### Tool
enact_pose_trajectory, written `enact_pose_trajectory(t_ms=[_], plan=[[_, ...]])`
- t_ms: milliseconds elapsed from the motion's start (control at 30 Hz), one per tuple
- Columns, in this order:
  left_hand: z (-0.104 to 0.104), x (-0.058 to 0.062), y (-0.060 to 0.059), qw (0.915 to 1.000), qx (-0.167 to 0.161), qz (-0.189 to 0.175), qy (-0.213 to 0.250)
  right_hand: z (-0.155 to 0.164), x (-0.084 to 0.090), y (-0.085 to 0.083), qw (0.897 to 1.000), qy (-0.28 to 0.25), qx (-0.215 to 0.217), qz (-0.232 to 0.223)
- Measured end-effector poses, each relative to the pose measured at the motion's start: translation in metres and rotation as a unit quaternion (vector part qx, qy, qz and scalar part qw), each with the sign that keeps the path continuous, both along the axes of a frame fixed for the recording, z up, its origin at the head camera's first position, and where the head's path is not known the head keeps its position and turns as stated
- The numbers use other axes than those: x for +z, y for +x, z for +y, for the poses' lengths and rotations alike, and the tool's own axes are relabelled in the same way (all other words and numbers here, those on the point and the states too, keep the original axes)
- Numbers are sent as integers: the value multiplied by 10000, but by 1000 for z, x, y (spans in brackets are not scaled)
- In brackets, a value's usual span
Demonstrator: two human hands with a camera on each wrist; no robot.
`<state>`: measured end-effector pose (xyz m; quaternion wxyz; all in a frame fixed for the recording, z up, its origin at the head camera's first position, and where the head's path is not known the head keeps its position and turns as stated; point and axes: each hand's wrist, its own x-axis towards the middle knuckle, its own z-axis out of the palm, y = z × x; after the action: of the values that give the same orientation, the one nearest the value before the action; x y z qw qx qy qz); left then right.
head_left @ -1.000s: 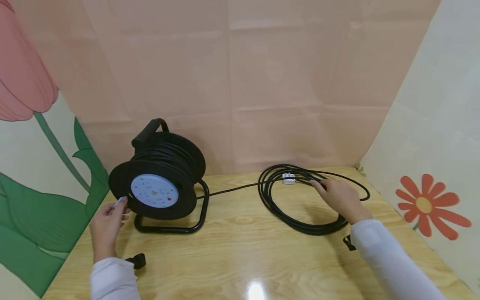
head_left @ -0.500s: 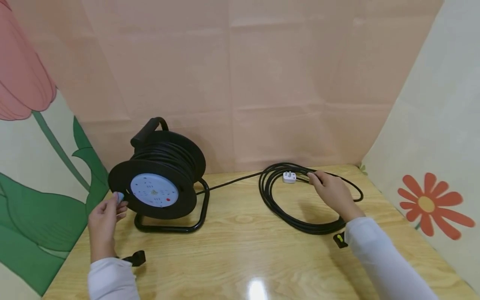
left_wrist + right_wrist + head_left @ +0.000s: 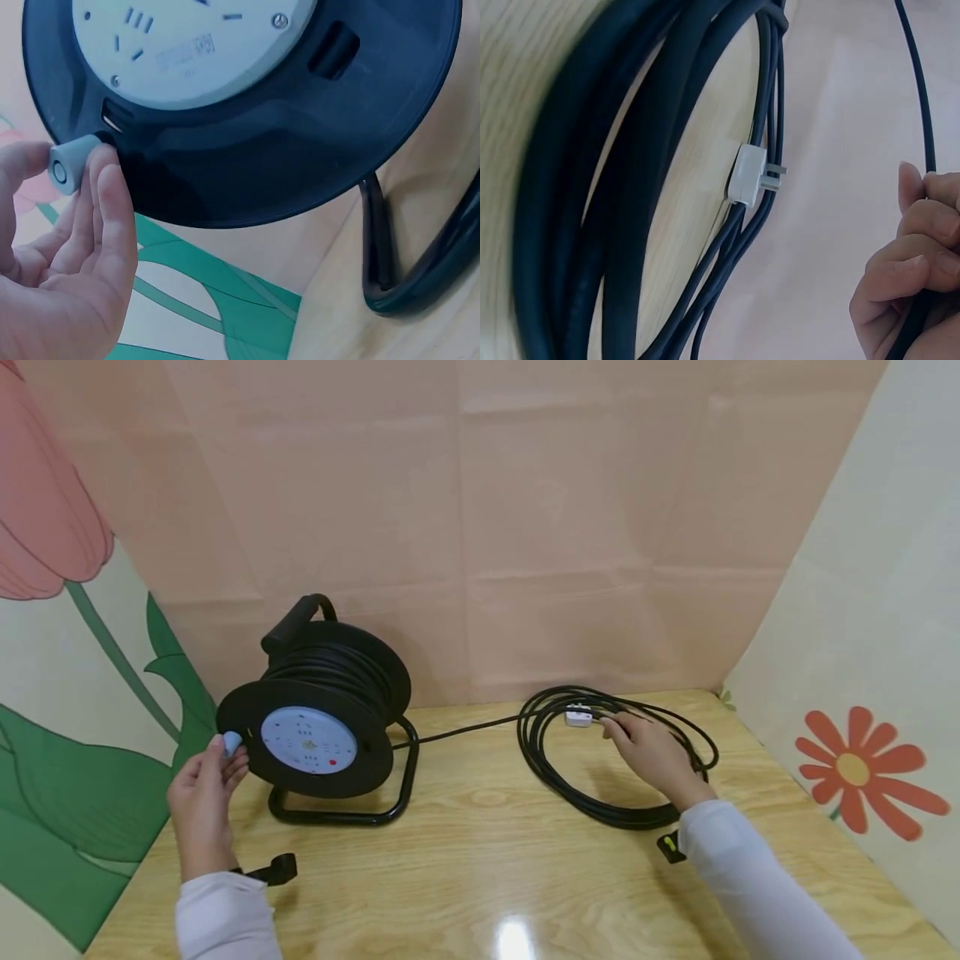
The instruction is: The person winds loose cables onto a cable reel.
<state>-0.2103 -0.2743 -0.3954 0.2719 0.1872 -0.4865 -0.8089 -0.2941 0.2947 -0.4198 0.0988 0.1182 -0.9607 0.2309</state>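
The left hand point(image 3: 201, 797) pinches the grey knob point(image 3: 73, 163) on the reel point(image 3: 318, 718) flange, thumb and fingers closed round it; the right hand point(image 3: 651, 753) has its fingers curled round a strand of the cable point(image 3: 917, 112), just beside the white plug point(image 3: 578, 718); the reel stands upright on its black frame point(image 3: 352, 810) at the left of the table point(image 3: 480, 877), and the loose cable lies coiled at the right, one strand running across from coil to drum.

Winding looks to be the step in hand. To do it well, I judge the left hand should turn the knob at an even pace, keeping its pinch firm so the flange does not slip; the right should let the cable slide through a light grip, feeding it flat and untwisted; slack in the crossing strand may lay loose turns on the drum; the frame may shift if the pull is sharp.
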Motion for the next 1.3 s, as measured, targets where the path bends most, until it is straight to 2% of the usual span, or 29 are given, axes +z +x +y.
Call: enact_pose_trajectory(t_ms=[133, 333, 600, 867, 1033, 1300], plan=[[0, 2, -1, 9996, 180, 201, -67, -6, 0, 0, 9997, -105, 5, -229], [4, 7, 0, 9991, 304, 288, -25, -14, 5, 0, 9983, -369, 185, -423], [16, 15, -2, 9985, 370, 363, 174, -20, 0, -1, 9981, -371, 337, -363], [27, 19, -3, 9937, 465, 931, 407, -25, -3, -2, 9996, -183, 155, -119], [31, 23, -5, 9945, 487, 916, 142, -26, -6, -4, 9997, -190, 120, 15], [40, 27, -7, 9909, 612, 1191, -159, -33, -12, -7, 9995, -133, 239, 177]])
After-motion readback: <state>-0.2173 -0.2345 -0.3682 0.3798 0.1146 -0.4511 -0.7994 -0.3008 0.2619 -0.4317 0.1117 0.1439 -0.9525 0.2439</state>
